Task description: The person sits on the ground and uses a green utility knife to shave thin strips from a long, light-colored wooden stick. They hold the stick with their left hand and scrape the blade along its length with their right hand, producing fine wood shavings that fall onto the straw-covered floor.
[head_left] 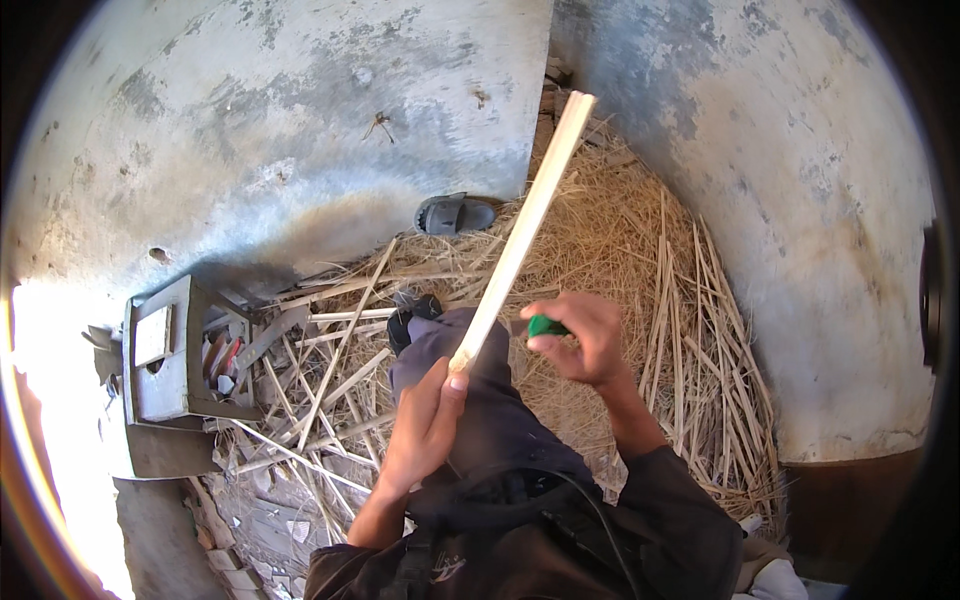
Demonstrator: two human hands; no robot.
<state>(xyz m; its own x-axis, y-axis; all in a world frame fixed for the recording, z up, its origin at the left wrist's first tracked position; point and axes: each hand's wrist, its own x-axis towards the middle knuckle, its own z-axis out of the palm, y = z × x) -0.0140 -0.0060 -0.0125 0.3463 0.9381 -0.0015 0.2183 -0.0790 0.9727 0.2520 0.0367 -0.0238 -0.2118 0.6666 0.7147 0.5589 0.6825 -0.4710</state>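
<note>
My left hand (pixel 425 425) is closed around the lower end of a long, pale wooden strip (pixel 525 230), which looks like split cane or bamboo. The strip slants up and away to the right, over my legs and the straw. To the right of it, my right hand (pixel 580 340) is closed on a small green-handled tool (pixel 546 326). A short dark part seems to point from the green handle toward the strip, but its kind is too small to make out. The tool and the strip look apart, with a small gap between them.
Loose straw and shavings (pixel 610 210) cover the floor. Many long strips (pixel 700 350) lie at the right, others (pixel 340 390) crisscross at the left. A wooden box (pixel 170 345) with odds and ends stands far left. A grey slipper (pixel 455 214) lies by the wall (pixel 300 120).
</note>
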